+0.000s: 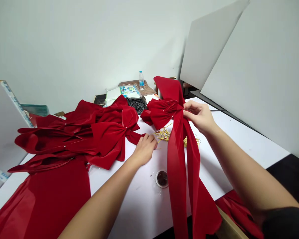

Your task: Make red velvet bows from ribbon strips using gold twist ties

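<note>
My right hand [198, 114] pinches the gathered middle of a red velvet bow [164, 111], holding it up above the table. Its long tails [178, 172] hang down past the table's front edge. My left hand [146, 147] rests on the white tabletop with its fingers curled closed, and a thin gold twist tie [159, 148] shows at the fingertips. A loose heap of gold twist ties [163, 134] lies just beyond that hand, partly hidden behind the hanging bow. Left of my left hand, several finished-looking red bows [109, 136] are piled together.
A round grommet hole [161, 179] sits in the white table [139, 199]. Toward the back are a black plastic bag [137, 105], a water bottle [141, 80] and printed packets [128, 90]. White panels [211, 46] lean at the right. More red fabric [239, 212] lies below the table, lower right.
</note>
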Motion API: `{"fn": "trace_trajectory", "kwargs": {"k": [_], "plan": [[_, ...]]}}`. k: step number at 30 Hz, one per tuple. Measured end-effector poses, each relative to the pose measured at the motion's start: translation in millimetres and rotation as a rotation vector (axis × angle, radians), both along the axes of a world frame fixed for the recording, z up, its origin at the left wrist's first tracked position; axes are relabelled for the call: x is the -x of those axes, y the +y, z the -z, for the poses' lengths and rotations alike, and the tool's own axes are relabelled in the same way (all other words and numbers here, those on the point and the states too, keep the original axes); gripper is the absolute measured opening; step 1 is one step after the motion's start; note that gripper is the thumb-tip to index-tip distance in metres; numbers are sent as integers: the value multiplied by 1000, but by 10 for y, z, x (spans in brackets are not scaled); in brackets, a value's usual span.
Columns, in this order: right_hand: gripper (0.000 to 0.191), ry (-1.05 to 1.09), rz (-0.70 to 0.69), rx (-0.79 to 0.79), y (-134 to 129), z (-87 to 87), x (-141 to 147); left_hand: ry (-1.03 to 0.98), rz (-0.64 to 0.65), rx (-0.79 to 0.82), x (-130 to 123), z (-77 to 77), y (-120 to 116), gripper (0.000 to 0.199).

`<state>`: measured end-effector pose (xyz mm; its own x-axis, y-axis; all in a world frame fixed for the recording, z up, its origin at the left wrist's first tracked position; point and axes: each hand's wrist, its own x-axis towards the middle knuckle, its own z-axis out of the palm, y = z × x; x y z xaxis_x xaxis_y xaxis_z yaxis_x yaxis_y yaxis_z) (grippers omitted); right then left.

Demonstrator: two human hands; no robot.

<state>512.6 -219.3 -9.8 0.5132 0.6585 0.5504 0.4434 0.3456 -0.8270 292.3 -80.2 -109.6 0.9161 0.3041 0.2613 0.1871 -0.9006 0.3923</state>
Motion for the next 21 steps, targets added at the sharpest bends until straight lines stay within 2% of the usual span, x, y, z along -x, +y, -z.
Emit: {"fn": "trace_trajectory", "kwargs": {"k": [2,5,10,14,21], "plan": [[23,92,-6,-42,26,173,-7,-47,-16,75,15,-33,18,20],[24,129,9,-51,84,332,36,-173,-81,221,1,-92,47,17],[16,6,19,54,188,374,272,-359,-123,590,-69,-135,97,14],[8,-113,44,82,238,372,475,-411,-105,911,-120,-81,73,23],[9,-96,105,141,239,594,573,-506,-122,1301,-167,1,-61,25]]}}
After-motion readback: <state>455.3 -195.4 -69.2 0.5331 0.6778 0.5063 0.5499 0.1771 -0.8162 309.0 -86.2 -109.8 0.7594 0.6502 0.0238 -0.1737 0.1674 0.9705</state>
